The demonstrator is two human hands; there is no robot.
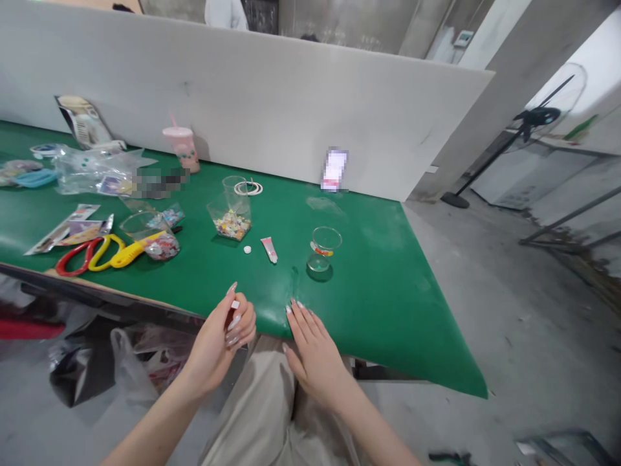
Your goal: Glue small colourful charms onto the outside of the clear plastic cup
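Note:
At the table's front edge, my left hand is closed, fingers curled in, with a small white square piece between thumb and fingers. To its right, my right hand lies flat on the green table, fingers stretched out and holding nothing. Beyond the hands are a small pink and white tube and a round white cap. A clear glass with an orange-red mark on its side stands farther right. Behind the tube, a clear angular cup holds many small coloured pieces.
On the left lie red-handled scissors, a yellow-handled tool, a tilted clear cup and plastic bags. A pink lidded cup, a white cable coil and a lit phone are near the white partition.

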